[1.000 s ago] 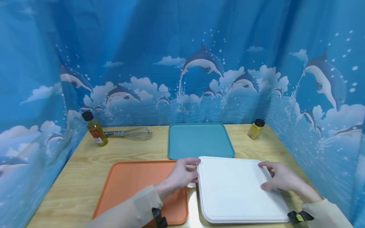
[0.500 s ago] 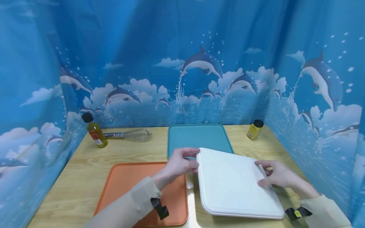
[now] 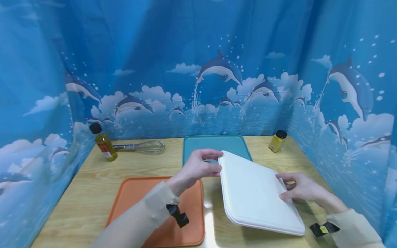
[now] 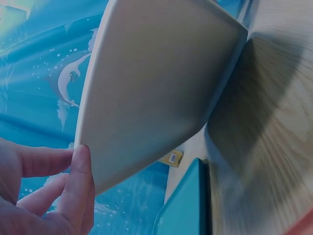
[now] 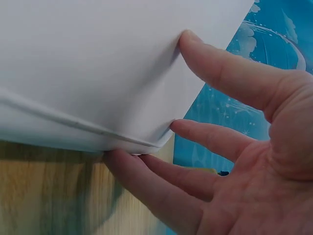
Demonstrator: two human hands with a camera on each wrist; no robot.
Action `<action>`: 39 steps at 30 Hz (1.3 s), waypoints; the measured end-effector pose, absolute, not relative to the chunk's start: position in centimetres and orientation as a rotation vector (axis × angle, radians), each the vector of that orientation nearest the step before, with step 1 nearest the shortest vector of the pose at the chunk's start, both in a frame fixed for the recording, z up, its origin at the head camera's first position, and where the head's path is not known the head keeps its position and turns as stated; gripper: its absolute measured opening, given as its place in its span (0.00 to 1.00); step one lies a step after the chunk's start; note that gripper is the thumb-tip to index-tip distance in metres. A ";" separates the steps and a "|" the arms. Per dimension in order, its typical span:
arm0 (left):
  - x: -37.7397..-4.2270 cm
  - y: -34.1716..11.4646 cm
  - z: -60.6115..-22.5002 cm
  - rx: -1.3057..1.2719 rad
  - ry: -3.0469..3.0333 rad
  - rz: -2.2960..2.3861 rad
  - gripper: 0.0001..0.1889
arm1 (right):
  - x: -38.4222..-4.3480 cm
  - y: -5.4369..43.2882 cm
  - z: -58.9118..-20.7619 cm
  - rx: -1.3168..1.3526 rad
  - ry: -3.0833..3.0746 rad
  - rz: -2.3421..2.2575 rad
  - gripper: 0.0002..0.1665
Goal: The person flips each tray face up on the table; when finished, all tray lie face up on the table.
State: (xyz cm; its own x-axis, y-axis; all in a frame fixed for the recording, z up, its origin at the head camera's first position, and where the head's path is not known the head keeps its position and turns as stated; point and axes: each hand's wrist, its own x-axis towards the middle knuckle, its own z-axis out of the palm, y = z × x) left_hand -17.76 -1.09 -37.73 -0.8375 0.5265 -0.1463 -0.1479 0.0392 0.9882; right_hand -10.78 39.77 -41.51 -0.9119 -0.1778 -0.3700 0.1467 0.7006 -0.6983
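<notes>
A white rectangular tray (image 3: 254, 193) is tilted, its left side raised and its right side low over the table. My left hand (image 3: 198, 167) pinches the far left corner between thumb and fingers; the left wrist view shows the tray's face (image 4: 156, 83) rising from that grip. At the right edge is my right hand (image 3: 302, 187). Its thumb (image 5: 220, 68) lies on the white surface, while fingertips grip along the rim and reach beneath it. A teal tray (image 3: 217, 148) lies behind, partly covered by the white one. Under my left forearm sits an orange tray (image 3: 139, 196).
At the back left, an oil bottle (image 3: 105, 144) stands beside a wire whisk (image 3: 149, 146). A yellow jar with a black lid (image 3: 277, 142) stands at the back right. A blue dolphin-print curtain (image 3: 173, 69) encloses the wooden table (image 3: 74, 193).
My left hand has risen with the white tray's left corner, tilting the tray more steeply. The right hand has shifted slightly left, still at the right edge.
</notes>
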 end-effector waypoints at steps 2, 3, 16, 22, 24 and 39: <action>-17.8 -1.0 -37.3 0.389 1.852 1.835 0.27 | -10.8 39.7 -41.4 -0.025 2.481 -1.096 0.52; -17.9 -0.9 -37.1 0.390 1.853 1.830 0.27 | -10.8 39.7 -41.3 -0.023 2.470 -1.106 0.52; -18.0 0.8 -33.9 0.423 1.805 1.856 0.25 | -11.2 40.4 -40.7 -0.034 2.291 -1.176 0.54; -17.9 1.9 -32.8 0.437 1.777 1.880 0.23 | -11.3 41.0 -40.9 -0.096 2.232 -1.201 0.55; -18.0 2.2 -32.5 0.448 1.779 1.882 0.23 | -11.3 41.1 -41.0 -0.120 2.213 -1.226 0.55; -18.3 3.0 -31.1 0.424 1.783 1.893 0.22 | -10.4 34.9 -32.2 -0.431 2.629 -1.034 0.42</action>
State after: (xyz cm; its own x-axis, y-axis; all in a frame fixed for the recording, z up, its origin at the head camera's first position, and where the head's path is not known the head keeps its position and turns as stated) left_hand -18.30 3.02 -31.10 -0.8261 0.5523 -0.1115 -0.1444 -0.0161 0.9894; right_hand -10.42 34.93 -32.17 -0.9155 -0.3730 -0.1507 -0.1703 0.6989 -0.6947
